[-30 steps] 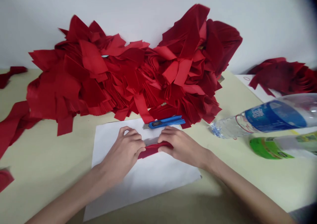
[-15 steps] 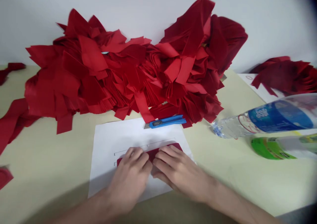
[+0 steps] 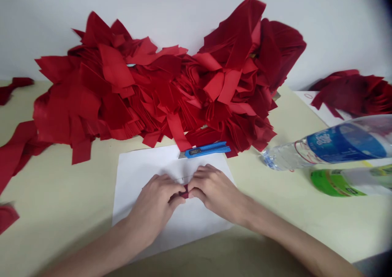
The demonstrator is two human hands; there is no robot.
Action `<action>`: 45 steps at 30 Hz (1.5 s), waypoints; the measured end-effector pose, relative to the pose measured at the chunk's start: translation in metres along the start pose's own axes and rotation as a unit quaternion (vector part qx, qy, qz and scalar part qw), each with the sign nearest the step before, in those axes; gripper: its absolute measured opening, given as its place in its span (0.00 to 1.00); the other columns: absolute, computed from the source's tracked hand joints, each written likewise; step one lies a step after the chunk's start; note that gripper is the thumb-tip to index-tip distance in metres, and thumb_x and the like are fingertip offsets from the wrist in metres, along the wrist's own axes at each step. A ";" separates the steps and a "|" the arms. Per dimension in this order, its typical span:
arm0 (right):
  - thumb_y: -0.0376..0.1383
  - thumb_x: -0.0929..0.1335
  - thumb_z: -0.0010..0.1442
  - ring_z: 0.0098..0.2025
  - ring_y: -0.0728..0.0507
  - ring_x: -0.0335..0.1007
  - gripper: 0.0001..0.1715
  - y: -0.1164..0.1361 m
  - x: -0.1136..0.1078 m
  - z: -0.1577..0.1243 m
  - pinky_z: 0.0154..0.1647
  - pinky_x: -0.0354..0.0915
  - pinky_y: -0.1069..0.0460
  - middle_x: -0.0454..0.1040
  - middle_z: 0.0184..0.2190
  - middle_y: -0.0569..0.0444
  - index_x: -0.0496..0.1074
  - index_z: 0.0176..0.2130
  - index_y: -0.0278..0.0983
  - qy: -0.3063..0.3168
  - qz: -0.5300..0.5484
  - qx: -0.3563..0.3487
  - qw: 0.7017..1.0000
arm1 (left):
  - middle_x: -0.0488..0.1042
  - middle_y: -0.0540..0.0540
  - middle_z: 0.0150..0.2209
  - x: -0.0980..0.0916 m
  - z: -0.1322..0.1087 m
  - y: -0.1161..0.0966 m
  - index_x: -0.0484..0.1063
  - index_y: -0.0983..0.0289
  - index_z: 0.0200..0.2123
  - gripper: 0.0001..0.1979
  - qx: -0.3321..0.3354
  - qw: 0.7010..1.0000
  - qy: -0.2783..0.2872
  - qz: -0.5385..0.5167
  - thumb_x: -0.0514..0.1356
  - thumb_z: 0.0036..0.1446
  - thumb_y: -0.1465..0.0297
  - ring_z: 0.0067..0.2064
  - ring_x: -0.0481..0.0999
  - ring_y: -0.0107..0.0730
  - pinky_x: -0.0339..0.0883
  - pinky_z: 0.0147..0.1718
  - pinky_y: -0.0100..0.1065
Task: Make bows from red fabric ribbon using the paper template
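Observation:
Between my two hands is a small dark red fabric strip (image 3: 184, 191), mostly covered by the fingers. My left hand (image 3: 159, 197) pinches it from the left side, thumb below and fingers above. From the right, my right hand (image 3: 211, 189) pinches it the same way, its fingertips almost meeting those of the left. Under both hands lies a white paper sheet (image 3: 134, 170) with thin drawn lines, partly hidden. A blue utility knife (image 3: 208, 149) rests at the sheet's top edge, its blade pointing left.
A large heap of red fabric strips (image 3: 159, 93) lies against the wall behind the sheet. On the right, a clear water bottle (image 3: 339, 142) and a green-capped bottle (image 3: 339, 183) lie on their sides. More red strips (image 3: 355, 93) sit at the far right; loose ones (image 3: 18, 146) lie left.
The red strip, flat and wide across the sheet before, now shows only as a small piece between my fingertips. Both hands have shifted up slightly and turned toward each other into a pinch.

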State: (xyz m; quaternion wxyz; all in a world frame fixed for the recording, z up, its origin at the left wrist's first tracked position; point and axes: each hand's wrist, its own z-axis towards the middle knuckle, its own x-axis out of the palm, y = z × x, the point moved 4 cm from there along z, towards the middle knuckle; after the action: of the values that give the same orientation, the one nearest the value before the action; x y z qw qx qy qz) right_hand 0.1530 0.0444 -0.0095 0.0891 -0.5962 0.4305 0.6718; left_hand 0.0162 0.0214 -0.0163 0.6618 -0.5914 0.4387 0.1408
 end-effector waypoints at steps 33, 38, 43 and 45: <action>0.31 0.67 0.58 0.27 0.49 0.58 0.10 -0.007 -0.019 0.034 0.29 0.48 0.53 0.70 0.22 0.55 0.74 0.26 0.35 0.101 -0.031 0.042 0.994 | 0.71 0.51 0.24 -0.010 0.024 0.003 0.65 0.63 0.23 0.14 -0.013 0.977 0.102 0.185 0.48 0.58 0.77 0.25 0.67 0.31 0.52 0.26 0.34; 0.33 0.67 0.57 0.26 0.49 0.57 0.09 -0.008 -0.019 0.036 0.27 0.46 0.53 0.70 0.22 0.56 0.74 0.26 0.36 0.103 -0.049 0.053 0.992 | 0.71 0.53 0.21 -0.011 0.029 0.001 0.67 0.63 0.21 0.13 -0.044 0.972 0.115 0.199 0.49 0.54 0.78 0.25 0.69 0.34 0.49 0.24 0.34; 0.34 0.68 0.56 0.25 0.49 0.57 0.12 -0.003 -0.023 0.041 0.26 0.45 0.53 0.66 0.19 0.56 0.71 0.22 0.34 0.110 -0.074 0.066 0.989 | 0.70 0.54 0.21 -0.012 0.034 0.002 0.67 0.63 0.21 0.11 -0.080 0.969 0.112 0.206 0.49 0.51 0.77 0.24 0.69 0.35 0.47 0.22 0.34; 0.34 0.69 0.55 0.25 0.49 0.58 0.12 -0.002 -0.023 0.044 0.25 0.43 0.53 0.66 0.19 0.55 0.71 0.22 0.33 0.111 -0.087 0.070 0.988 | 0.68 0.53 0.19 -0.012 0.037 0.003 0.66 0.62 0.19 0.10 -0.093 0.968 0.112 0.205 0.51 0.49 0.75 0.22 0.68 0.33 0.47 0.20 0.33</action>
State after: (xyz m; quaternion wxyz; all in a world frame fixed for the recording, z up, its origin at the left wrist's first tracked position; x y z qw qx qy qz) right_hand 0.1287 0.0851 0.0058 0.1404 -0.6941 0.4305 0.5596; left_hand 0.0227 0.0601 -0.0121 0.5073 -0.5596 0.6073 0.2463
